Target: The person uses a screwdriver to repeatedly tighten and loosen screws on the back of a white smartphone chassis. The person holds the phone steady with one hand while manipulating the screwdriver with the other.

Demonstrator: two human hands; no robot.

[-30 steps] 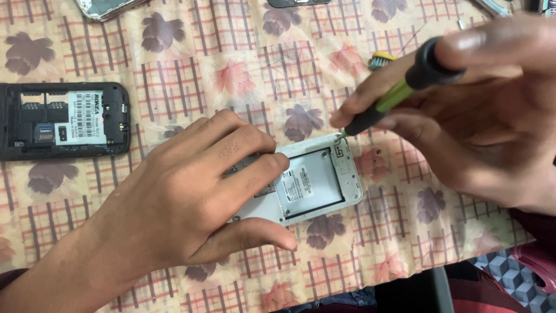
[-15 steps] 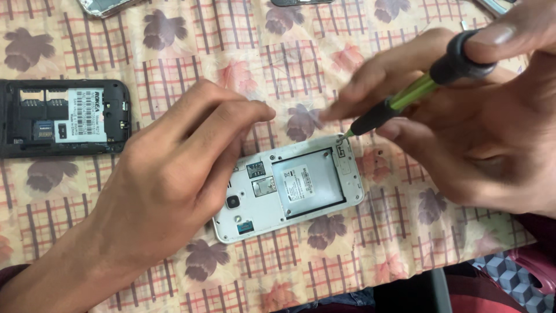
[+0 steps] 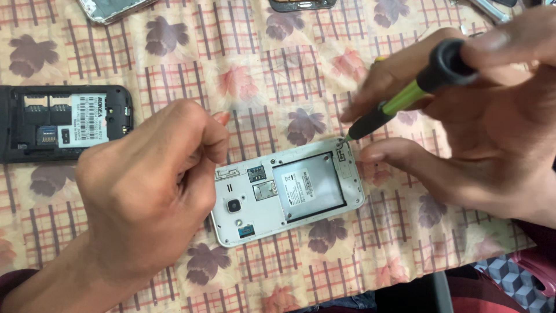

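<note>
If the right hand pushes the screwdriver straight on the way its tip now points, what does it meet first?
Most likely the white phone: the right hand aims the screwdriver down-left, its tip at the phone's upper right corner. Contact cannot be told.

Table under a cloth (image 3: 243,69) of beige checks and leaf prints, patterned floor tiles (image 3: 509,278) below

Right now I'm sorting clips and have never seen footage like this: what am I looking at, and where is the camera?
The camera sits on a person's head, looking down at their own two bare hands. The right hand holds a small screwdriver with a green and black handle, its tip at a corner of a white phone lying back cover off on a floral checked tablecloth. The left hand is curled at the phone's camera end. A black phone, also opened, lies farther left.
</note>
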